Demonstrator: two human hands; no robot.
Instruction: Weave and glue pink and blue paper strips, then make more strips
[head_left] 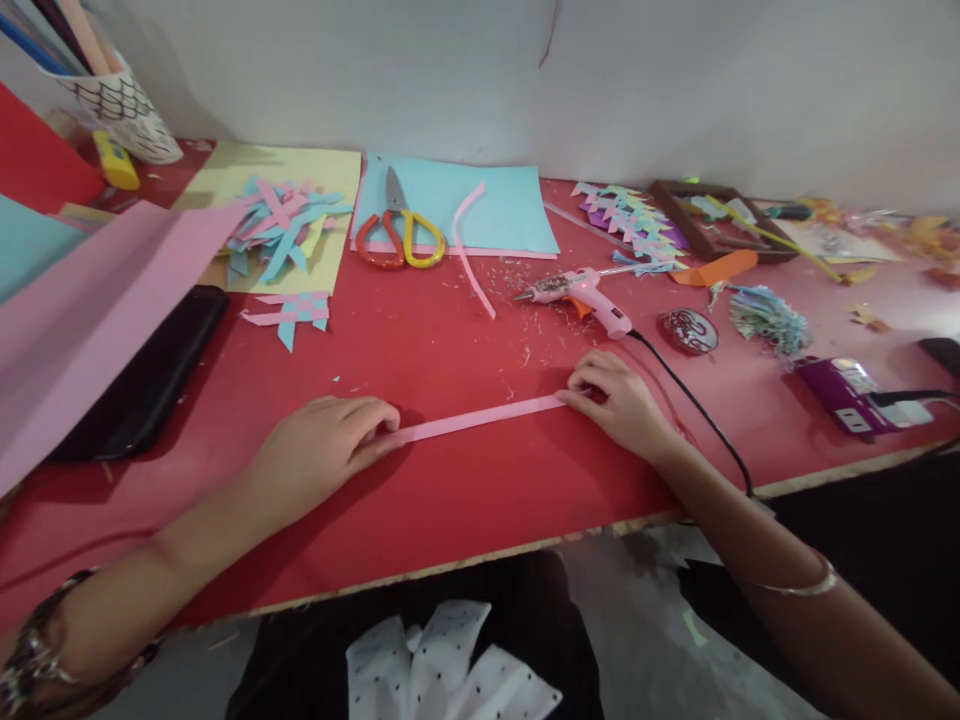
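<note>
A narrow pink paper strip [480,417] stretches between my two hands, low over the red table. My left hand [334,440] pinches its left end between thumb and fingers. At the other end my right hand [611,395] has its thumb and fingers closed on the strip. Beyond them lies a second pink strip [471,265], partly on a light blue sheet [502,205]. Scissors [397,225] with one red and one yellow handle rest on that sheet's left part. A pink glue gun [581,292] lies past my right hand.
Cut paper strips [281,220] are heaped on a yellow sheet [214,190], near a small woven paper piece [296,312]. Large pink paper [112,290] juts in from the left over a black object [157,400]. The glue gun's cord [701,405] runs off the front edge. A purple power strip [840,395] sits right.
</note>
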